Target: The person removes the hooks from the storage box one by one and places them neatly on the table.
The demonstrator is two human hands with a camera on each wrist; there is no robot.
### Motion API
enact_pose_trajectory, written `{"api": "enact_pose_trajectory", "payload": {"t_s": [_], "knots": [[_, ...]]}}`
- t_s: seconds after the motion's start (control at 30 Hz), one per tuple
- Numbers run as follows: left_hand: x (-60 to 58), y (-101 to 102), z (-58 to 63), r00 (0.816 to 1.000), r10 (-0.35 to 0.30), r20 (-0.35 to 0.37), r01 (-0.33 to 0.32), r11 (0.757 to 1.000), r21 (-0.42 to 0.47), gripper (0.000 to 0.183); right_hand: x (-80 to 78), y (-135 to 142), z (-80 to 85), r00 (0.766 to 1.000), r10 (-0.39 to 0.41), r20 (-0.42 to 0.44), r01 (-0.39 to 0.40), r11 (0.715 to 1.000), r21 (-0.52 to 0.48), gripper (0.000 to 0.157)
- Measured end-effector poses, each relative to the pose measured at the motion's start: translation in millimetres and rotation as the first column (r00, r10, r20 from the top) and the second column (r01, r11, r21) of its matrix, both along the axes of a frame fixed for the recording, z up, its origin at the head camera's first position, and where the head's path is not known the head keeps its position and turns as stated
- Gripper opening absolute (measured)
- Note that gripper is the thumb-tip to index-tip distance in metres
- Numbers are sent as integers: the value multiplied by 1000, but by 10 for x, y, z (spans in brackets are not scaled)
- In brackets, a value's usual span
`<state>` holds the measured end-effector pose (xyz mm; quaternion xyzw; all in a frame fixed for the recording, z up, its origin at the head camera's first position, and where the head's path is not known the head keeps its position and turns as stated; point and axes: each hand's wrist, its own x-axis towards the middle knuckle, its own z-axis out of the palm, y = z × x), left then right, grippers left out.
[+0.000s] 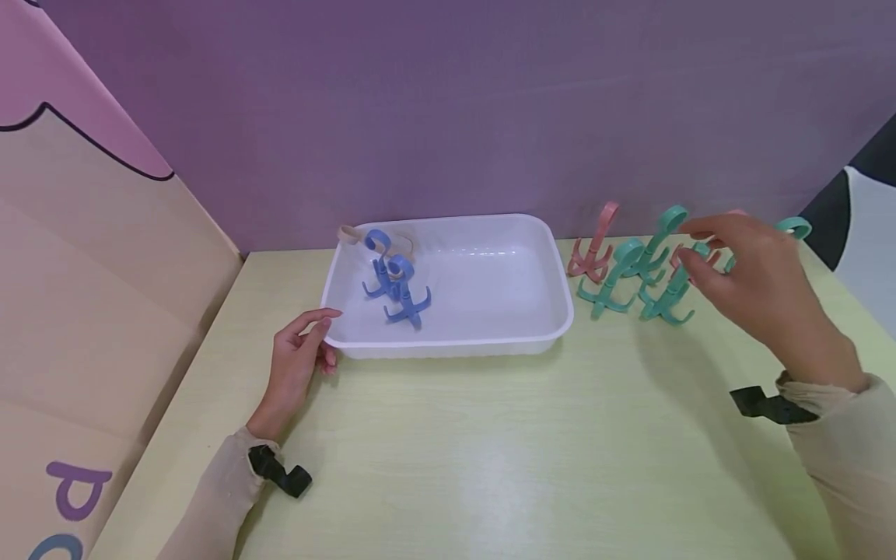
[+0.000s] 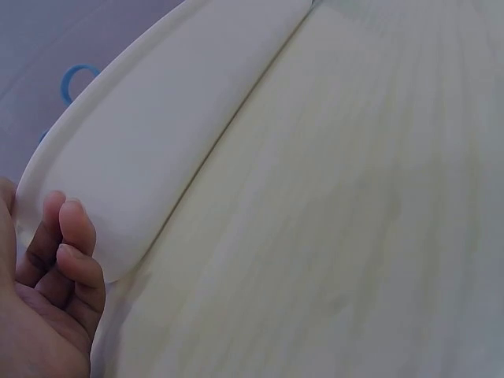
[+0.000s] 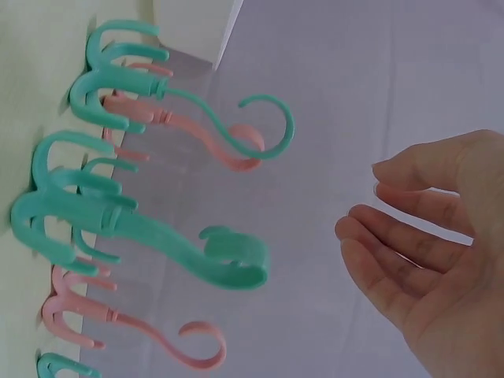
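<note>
A white plastic tray point(image 1: 490, 299) stands against the back wall. My left hand point(image 1: 297, 350) grips its near left corner at the rim; in the left wrist view, curled fingers point(image 2: 77, 228) lie against its outer wall point(image 2: 142, 126). Inside, at the left end, two blue multi-prong hooks point(image 1: 409, 309) stand upright, with beige hooks point(image 1: 348, 234) partly hidden behind them. Right of the tray stand several green hooks point(image 1: 606, 301) and pink hooks point(image 1: 593, 260). Above this group hovers my right hand point(image 1: 759, 280), its fingers loosely bent, holding nothing, apart from the nearest green hook point(image 3: 157, 236).
The purple back panel point(image 1: 455, 117) rises directly behind the tray and hooks. A pale printed panel point(image 1: 84, 295) borders the left side of the light wooden table point(image 1: 476, 451). At the right stands a black and white surface point(image 1: 871, 218).
</note>
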<state>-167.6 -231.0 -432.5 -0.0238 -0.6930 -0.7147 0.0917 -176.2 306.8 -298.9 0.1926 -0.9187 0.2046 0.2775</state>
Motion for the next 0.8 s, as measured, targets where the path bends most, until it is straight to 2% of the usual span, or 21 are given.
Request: {"api": "enact_pose_trajectory", "payload": {"t_s": [0.2,0.33,0.47,0.6,0.8], "knots": [[-13,25,-8,1000,12,-4,-12,1000,11,28,17,-120,-29,998,35,-52,-35,999,2,28],[3,18,3,1000,4,4,-4,1000,1,28,14,-255,-66,992,96,-81,-95,995,18,29],[18,12,0,1000,-3,9,3,1000,3,27,12,-411,-96,985,157,-69,-157,988,4,29],[10,11,-7,1000,-5,2,5,1000,12,28,12,-568,-106,982,184,-37,-184,983,-3,30],[-14,19,-13,1000,4,-3,-4,1000,16,28,-5,-799,-104,970,236,-51,-237,972,2,26]]}}
